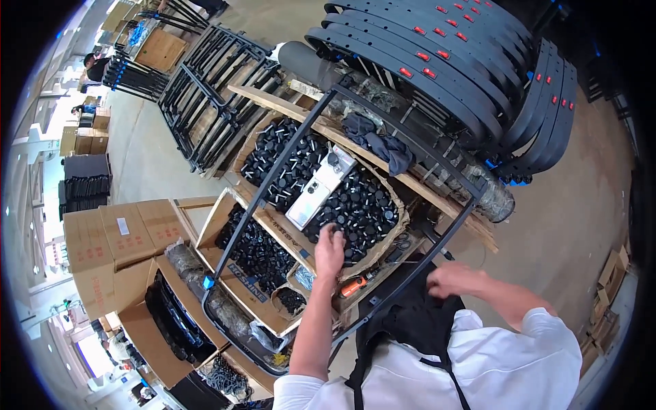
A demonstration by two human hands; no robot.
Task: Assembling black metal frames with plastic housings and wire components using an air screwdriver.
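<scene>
**Left hand at knob bin, right hand parked by frame**

Step, my read: picking a knob. Black knobs [365, 205] (round heads, some with pale stems) lie loose in the cardboard bin [403, 229], beside and around a pale metal case [318, 195]. Next move calls for a thumb-and-finger pinch on one knob, then a lift clear of the bin wall and the dark tube frame [260, 199].

Pose: left hand [329, 251] is over the bin's near edge, forearm angled up from below, fingers part-curled and pointing into the pile. Can't tell if it has a knob. It shows inside the frame's outline; contact with the tube not readable.

Right hand [451, 280]: elbow bent out, hand turned inward just beside the frame's right side, above the black apron [403, 321]. Fingers curled; grip contents, if any, hidden.
</scene>
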